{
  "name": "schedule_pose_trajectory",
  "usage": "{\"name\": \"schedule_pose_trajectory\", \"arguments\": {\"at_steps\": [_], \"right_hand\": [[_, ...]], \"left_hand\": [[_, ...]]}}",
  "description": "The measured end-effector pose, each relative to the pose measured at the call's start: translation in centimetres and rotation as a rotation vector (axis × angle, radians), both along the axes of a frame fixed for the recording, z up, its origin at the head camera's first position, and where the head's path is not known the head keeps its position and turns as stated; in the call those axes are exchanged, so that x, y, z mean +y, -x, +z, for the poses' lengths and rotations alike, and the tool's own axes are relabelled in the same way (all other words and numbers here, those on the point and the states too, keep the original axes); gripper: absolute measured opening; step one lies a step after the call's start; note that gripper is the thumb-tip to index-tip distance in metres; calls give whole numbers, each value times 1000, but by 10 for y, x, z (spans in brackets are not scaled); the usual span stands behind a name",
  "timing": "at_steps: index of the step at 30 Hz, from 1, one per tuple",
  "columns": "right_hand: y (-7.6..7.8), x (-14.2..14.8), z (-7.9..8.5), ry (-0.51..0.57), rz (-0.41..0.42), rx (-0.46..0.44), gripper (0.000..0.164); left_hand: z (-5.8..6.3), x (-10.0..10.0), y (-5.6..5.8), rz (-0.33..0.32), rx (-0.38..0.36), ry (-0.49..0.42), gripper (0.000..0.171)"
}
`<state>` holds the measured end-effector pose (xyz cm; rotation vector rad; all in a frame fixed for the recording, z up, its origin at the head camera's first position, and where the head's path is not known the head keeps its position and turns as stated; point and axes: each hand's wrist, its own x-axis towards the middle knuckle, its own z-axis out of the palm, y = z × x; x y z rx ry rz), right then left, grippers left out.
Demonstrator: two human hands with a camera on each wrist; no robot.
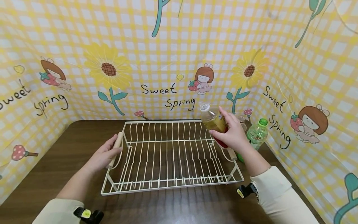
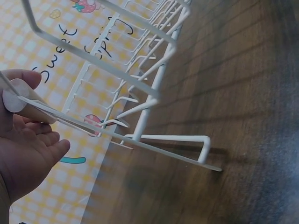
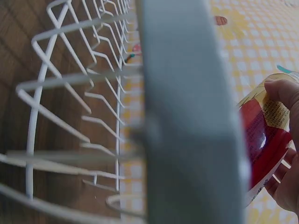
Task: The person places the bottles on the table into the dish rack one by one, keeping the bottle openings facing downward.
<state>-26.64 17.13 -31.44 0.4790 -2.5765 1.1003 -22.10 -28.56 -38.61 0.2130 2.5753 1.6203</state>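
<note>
A white wire dish rack (image 1: 167,141) with wooden side handles spans the middle of the brown table. My left hand (image 1: 104,154) grips the rack's left wooden handle (image 1: 115,149); in the left wrist view the fingers (image 2: 39,135) curl round it. Over the rack's right end, my right hand (image 1: 233,132) holds a clear plastic bottle (image 1: 213,121) with a white cap, tilted to the left. Its red and gold label (image 3: 266,126) shows in the right wrist view. The right wooden handle (image 1: 232,154) lies just below that hand.
A green-capped bottle (image 1: 257,132) stands right of the rack, behind my right forearm. Another clear bottle (image 1: 242,121) shows partly beside it. A yellow checked cloth (image 1: 156,68) rises along the table's back and sides. Brown tabletop (image 1: 156,207) extends in front of the rack.
</note>
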Motion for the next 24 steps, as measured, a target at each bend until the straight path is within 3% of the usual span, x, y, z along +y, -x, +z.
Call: {"name": "schedule_pose_trajectory", "arguments": {"at_steps": [7, 17, 24], "right_hand": [[4, -24, -2, -51, 65, 5, 90], [6, -52, -7, -175, 150, 33, 89], [5, -67, -10, -234, 202, 24, 90]], "left_hand": [[10, 2, 0, -14, -12, 22, 84], [47, 25, 0, -12, 39, 147, 89], [66, 52, 6, -109, 32, 51, 89]]}}
